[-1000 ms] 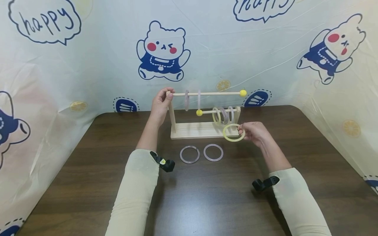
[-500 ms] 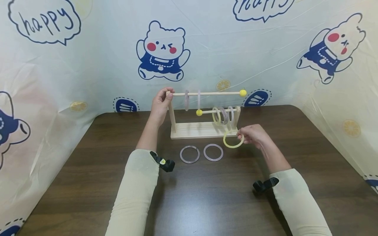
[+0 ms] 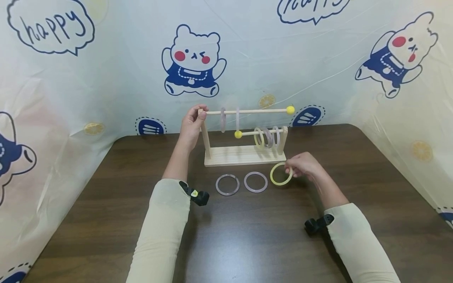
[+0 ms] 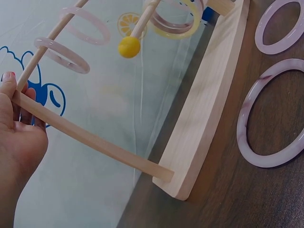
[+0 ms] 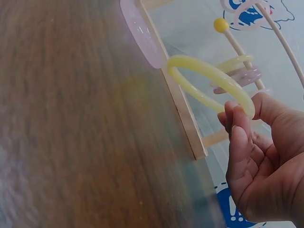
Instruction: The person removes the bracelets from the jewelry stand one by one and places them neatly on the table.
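Observation:
A wooden bangle stand [image 3: 244, 156] with two horizontal rods stands at the back of the table. My left hand [image 3: 192, 125] grips the top of its left post, where the upper rod [image 3: 262, 111] begins; the left wrist view shows the thumb and fingers around that corner [image 4: 19, 97]. Two pale lilac bangles hang on the upper rod. On the lower rod hang a yellow bangle [image 3: 257, 138] and a few lilac and whitish ones. My right hand [image 3: 303, 165] pinches another yellow bangle [image 5: 209, 71] by its right edge, in front of the stand's right end.
Two lilac bangles, a left one [image 3: 217, 185] and a right one [image 3: 245, 182], lie flat on the brown table [image 3: 240, 239] before the stand. Yellow balls cap the rods' free ends. A patterned sheet [image 3: 120, 78] hangs behind the table.
My right hand has lowered the yellow bangle toward the person, from in front of the stand's base to beside the right lilac bangle. My left hand stays on the post.

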A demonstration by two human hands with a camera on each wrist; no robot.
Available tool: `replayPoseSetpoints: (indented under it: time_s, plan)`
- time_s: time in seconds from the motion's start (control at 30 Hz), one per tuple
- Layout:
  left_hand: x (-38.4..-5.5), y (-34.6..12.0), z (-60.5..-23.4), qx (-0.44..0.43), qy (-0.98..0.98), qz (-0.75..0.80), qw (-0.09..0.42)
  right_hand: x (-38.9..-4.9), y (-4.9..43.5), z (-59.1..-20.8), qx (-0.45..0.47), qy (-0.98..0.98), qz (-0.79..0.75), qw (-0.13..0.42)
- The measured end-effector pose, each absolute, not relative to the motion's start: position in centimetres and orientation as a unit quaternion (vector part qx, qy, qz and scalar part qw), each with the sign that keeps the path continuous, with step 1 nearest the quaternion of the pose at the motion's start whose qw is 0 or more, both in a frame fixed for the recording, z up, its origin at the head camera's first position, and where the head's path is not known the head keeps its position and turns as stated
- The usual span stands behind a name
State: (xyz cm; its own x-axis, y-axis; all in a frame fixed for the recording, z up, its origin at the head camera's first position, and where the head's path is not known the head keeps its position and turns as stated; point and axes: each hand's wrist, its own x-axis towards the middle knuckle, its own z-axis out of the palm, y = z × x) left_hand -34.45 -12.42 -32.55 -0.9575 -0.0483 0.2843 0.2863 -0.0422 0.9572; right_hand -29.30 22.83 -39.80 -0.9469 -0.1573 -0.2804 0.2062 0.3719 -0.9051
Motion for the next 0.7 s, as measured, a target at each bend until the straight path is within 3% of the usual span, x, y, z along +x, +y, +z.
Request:
replayPoseSetpoints:
  time_s: [0.4,0.7]
  plan:
    - [-34.4,-12.5,-32.5,-0.087,-0.684,-0.715,0.114,-29.0,22.8,-40.3,0.002,0.833,-0.519,0.193]
    - [-34.2,-12.4,-32.4,-0.08,-0.684,-0.716,0.114,-29.0,22.6,-39.2,-0.025,0.918,-0.357,0.172]
